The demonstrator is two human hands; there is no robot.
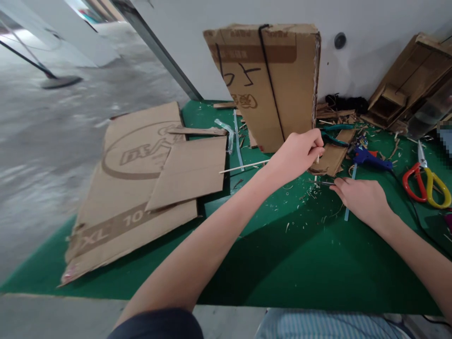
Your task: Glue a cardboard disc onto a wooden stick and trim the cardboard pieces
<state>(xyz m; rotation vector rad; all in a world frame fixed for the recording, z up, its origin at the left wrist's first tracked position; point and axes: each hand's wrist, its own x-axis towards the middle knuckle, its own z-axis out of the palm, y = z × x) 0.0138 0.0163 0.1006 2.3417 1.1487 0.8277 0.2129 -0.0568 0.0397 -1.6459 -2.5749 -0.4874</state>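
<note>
My left hand (296, 153) is closed, its thumb and fingers pinching a short, pale thin wooden stick (317, 159) that points down toward the table. Just right of it and lower, my right hand (363, 197) is closed around a slim metal knife-like tool (325, 183), whose tip points left beneath the stick. A tiny pale piece (315, 179) shows near that tip. Behind my left wrist, a longer thin stick (243, 166) runs out to the left over cardboard. Close by both hands are a brown cardboard scrap (330, 157) and teal-handled pliers (335, 134).
A tall cardboard piece (300, 84) leans on the white wall. Flat cardboard sheets (134, 160) cover the table's left. A blue glue gun (372, 159) with its cord, red-and-yellow scissors (425, 176) and a clear bottle (431, 113) are on the right. Shavings litter the green table (275, 263).
</note>
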